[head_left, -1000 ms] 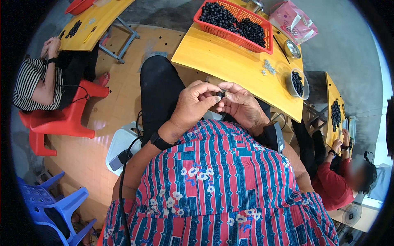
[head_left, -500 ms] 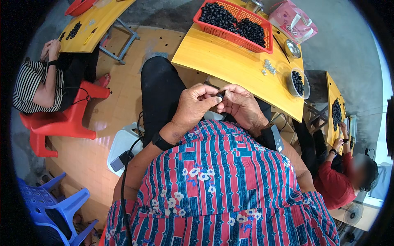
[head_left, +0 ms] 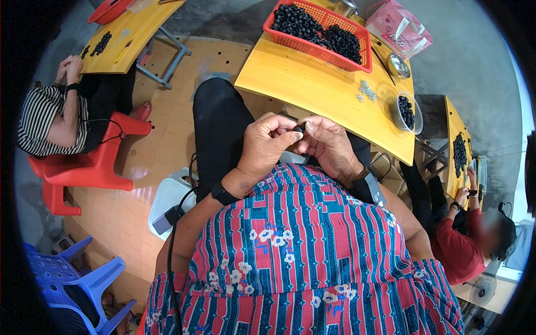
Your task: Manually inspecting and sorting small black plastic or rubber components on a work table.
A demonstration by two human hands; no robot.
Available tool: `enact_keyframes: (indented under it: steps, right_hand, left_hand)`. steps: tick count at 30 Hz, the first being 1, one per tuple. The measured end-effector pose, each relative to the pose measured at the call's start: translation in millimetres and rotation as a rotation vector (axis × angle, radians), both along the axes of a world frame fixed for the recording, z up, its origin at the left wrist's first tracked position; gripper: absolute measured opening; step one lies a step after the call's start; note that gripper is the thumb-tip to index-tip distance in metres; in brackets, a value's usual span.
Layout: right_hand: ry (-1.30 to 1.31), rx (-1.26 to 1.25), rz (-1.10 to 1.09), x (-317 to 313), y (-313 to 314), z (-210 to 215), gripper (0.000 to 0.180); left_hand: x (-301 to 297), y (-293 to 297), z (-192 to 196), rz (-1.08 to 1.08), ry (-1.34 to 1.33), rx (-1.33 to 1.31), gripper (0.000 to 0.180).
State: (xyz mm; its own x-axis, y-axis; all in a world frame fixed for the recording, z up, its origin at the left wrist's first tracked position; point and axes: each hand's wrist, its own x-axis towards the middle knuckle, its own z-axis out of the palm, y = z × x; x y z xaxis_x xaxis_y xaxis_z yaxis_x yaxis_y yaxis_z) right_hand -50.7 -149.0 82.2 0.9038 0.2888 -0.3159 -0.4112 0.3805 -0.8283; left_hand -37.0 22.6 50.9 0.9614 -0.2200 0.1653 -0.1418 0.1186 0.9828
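Above my lap, near the front edge of the yellow table point(head_left: 312, 92), my two hands meet at the fingertips. My left hand point(head_left: 261, 144) pinches a small black piece point(head_left: 300, 128) between thumb and fingers. From the other side, my right hand point(head_left: 330, 144) closes its thumb and fingers on the same piece. Fingers cover most of it, so its exact shape cannot be made out. On the table, a red plastic basket point(head_left: 304, 49) holds many black ring-shaped parts point(head_left: 298, 23). Similar black parts point(head_left: 406, 111) sit in a clear round tub point(head_left: 417, 124) at the table's right corner.
Small silvery pieces point(head_left: 367, 90) lie loose left of the tub. Behind them are a dark thin rod point(head_left: 384, 64), a metal bowl point(head_left: 398, 66) and a pink bag point(head_left: 397, 29). People work at tables on both sides. A red stool point(head_left: 103, 162) and blue chair point(head_left: 84, 279) stand left.
The whole view has shifted very slightly. Both hands stay together on the black piece, with only a small movement of the fingertips.
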Motion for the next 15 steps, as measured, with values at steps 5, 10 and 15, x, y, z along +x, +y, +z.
enact_keyframes:
  steps: [5, 10, 15]
  right_hand:
    - [0.015, 0.129, 0.005, 1.1, 2.7, -0.3, 0.017]
    - [0.024, 0.151, 0.031, 3.8, 0.2, -4.3, 0.015]
    - [0.044, 0.138, 0.046, 4.9, 1.1, 2.4, 0.015]
  left_hand:
    - [0.6, 0.8, -1.2, 0.034, 0.002, -0.052, 0.011]
    - [1.0, 2.3, 1.8, 0.031, -0.021, 0.004, 0.011]
    - [0.4, 3.6, 5.5, 0.011, -0.049, 0.076, 0.013]
